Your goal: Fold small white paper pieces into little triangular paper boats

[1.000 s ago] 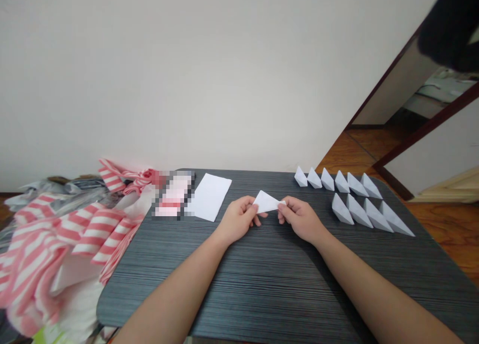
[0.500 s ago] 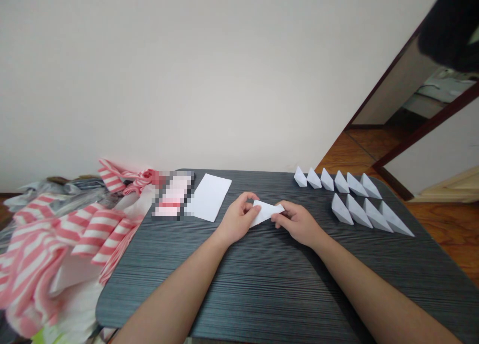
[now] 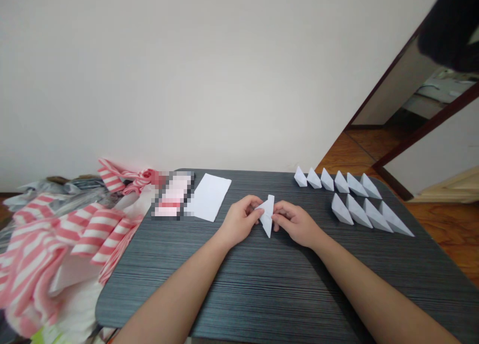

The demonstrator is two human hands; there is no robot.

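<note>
A small piece of folded white paper (image 3: 268, 215) is held upright over the middle of the dark table (image 3: 262, 294), its narrow point towards me. My left hand (image 3: 241, 219) pinches its left side between thumb and fingers. On the opposite side, my right hand (image 3: 295, 221) grips the paper's edge, thumb in front and fingers curled behind. Fingertips cover parts of both edges. To the right stand two rows of folded white paper boats (image 3: 341, 182), several in each row, the nearer row including a larger-looking one (image 3: 394, 219).
Left of my hands lies a stack of white paper sheets (image 3: 211, 196), beside a pixelated pinkish object (image 3: 174, 194). Red-and-white striped cloth (image 3: 90, 229) is heaped past the table's left edge. A pale wall (image 3: 224, 74) rises behind the table; a doorway opens at the right.
The folded paper has turned from lying sideways to pointing up and down. My right hand has shifted its grip slightly, and both hands now hold the paper by its sides.
</note>
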